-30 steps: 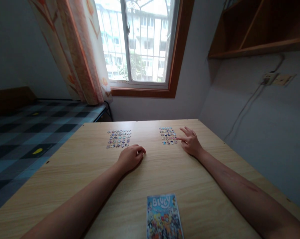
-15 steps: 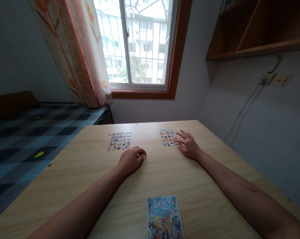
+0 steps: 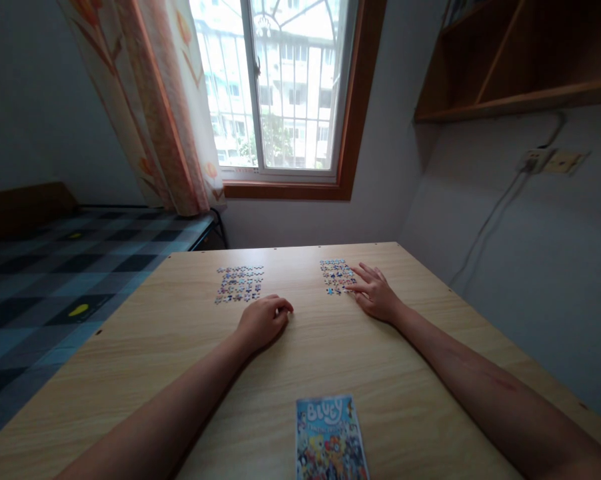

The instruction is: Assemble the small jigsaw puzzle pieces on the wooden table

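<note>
My right hand [image 3: 374,293] lies at the right edge of a block of small jigsaw pieces [image 3: 336,274], fingers spread and fingertips at the outermost pieces. It is open and grips nothing that I can see. A second block of jigsaw pieces [image 3: 239,283] is laid out in rows to the left. Just in front of that block, my left hand [image 3: 264,320] rests on the table with its fingers curled in, and nothing shows in them. Close to me lies a Bluey picture card or box [image 3: 330,437], blue with many cartoon characters.
Both blocks lie on a pale wooden table [image 3: 290,360]. To the left stands a bed with a checked cover [image 3: 105,250]. A window [image 3: 290,100] with a flowered curtain [image 3: 165,120] is behind the table. A wooden shelf [image 3: 520,100] and a wall socket [image 3: 550,160] are at right.
The fingers of my right hand have shifted slightly left along the pieces and straightened a little. My left hand has stayed in place.
</note>
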`<state>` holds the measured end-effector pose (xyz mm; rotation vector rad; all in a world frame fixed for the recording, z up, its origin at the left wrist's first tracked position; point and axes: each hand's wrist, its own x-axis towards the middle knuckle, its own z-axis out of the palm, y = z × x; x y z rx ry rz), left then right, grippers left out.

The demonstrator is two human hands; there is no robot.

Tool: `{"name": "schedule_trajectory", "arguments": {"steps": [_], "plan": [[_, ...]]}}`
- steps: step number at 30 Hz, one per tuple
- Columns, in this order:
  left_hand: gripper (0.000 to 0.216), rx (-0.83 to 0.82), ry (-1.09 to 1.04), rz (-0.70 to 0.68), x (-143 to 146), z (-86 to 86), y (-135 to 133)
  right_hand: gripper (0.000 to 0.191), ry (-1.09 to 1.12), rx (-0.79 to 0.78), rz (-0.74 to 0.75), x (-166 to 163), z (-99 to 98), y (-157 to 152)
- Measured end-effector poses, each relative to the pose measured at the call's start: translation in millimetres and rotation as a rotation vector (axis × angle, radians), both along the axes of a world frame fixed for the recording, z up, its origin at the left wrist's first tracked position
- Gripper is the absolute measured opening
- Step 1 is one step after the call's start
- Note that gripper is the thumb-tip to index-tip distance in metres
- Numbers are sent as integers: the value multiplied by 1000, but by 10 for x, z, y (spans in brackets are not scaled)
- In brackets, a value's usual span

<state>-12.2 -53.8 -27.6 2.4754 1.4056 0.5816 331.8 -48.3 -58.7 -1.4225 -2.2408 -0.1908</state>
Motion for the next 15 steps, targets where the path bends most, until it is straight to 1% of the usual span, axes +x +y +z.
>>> {"name": "schedule_trajectory", "arguments": {"steps": [4, 10, 15], "plan": [[25, 5, 4, 0, 0, -3, 3, 37, -11, -2, 10, -53, 2, -28], [27, 10, 7, 3, -1, -13, 8, 41, -67, -37, 72, -232, 16, -101], [26, 11, 8, 5, 4, -12, 4, 42, -82, -43, 58, -284, 29, -123]]}}
